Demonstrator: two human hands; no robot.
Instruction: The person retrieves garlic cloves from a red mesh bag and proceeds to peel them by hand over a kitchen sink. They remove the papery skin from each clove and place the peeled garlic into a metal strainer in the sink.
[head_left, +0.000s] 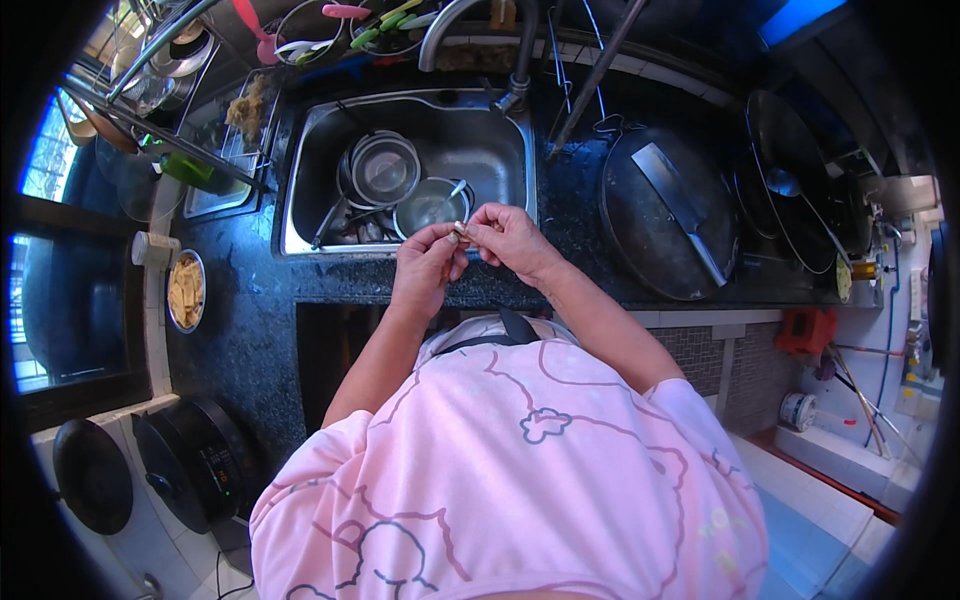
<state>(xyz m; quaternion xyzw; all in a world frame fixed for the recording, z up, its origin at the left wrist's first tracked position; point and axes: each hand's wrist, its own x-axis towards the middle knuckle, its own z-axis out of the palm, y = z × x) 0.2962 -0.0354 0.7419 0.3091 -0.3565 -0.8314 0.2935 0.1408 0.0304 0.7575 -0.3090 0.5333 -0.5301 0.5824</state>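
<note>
Both hands meet over the front rim of the stainless steel sink. My left hand and my right hand pinch a small pale piece between their fingertips; it is too small to name. Just beyond the fingers, a metal bowl with a spoon leaning in it stands in the basin. Beside it, round metal pans are stacked, with more utensils partly hidden below them.
A cleaver lies on a round dark board right of the sink, beside a wok with a ladle. The faucet rises behind the basin. On the left are a bowl of pale yellow pieces, a lidded jar and a wire rack.
</note>
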